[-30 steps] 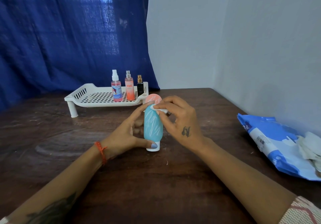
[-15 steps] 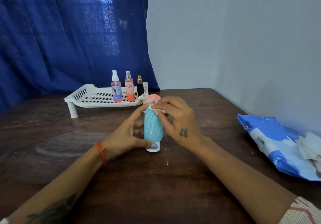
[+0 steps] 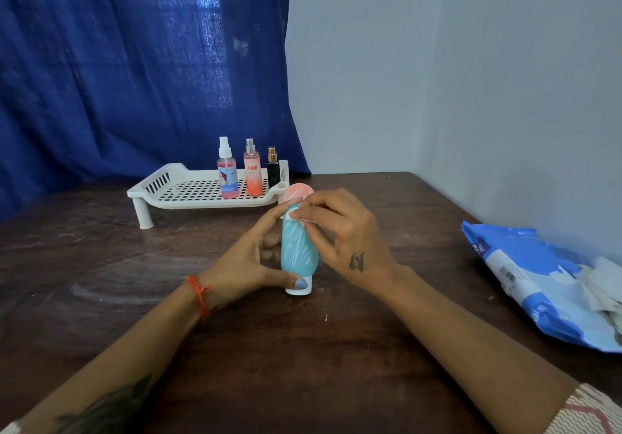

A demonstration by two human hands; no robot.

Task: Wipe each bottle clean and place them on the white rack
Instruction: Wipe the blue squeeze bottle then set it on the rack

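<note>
Head view: the middle spray bottle (image 3: 253,172) on the white rack (image 3: 188,189) carries lettering I cannot read for certain. On the dark wooden table (image 3: 303,349), the left hand (image 3: 247,262) grips the turquoise tube (image 3: 298,248), standing on its white cap; the right hand (image 3: 340,235) pinches a white wipe (image 3: 296,213) against its top. Blue curtain (image 3: 134,63) behind, wipes pack (image 3: 538,282) at right.

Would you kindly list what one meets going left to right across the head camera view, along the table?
White rack → white-capped pink spray bottle → orange spray bottle → small black bottle → blue tube, which the left hand holds → right hand → blue wipes pack.
</note>
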